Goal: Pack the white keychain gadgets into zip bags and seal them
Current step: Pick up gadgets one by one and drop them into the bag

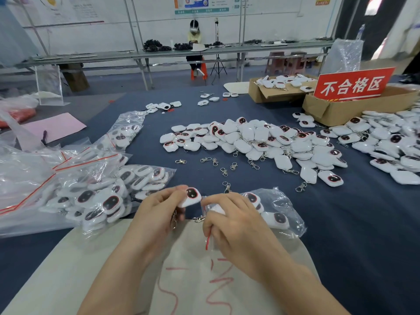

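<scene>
Quick look from my end: the left hand point(159, 208) has thumb and fingertips pinched on one white keychain gadget point(190, 196). It's held just over the near edge of the table, right beside the mouth of the zip bag point(279, 208). The right hand point(229, 221) is curled round that bag's opening, fingers bunched on the clear plastic, with the red zip strip point(208, 241) poking out under the palm. The bag lies on the dark blue table cloth point(341, 223) just past my right hand, with several gadgets inside.

The gadget itself is a glossy white rounded-square shell. It has a dark oval window on the face with a thin red rim, and a silver swivel clasp point(173, 220) dangles below my left fingers. Same thing in the big loose pile point(256, 142) mid-table, some face up, some showing plain white backs. Filled bags point(102, 196) sit to my left, red-striped too. A few loose metal clasps point(216, 163) lie between the pile and my hands.

Writing: a red sign point(352, 86) standing in a cardboard box point(327, 110) at far right reads 不合格区 in white. The beige cloth point(91, 269) in front of me has red scrawl I can't make out. The wall posters point(204, 3) are too blurry to read.
</scene>
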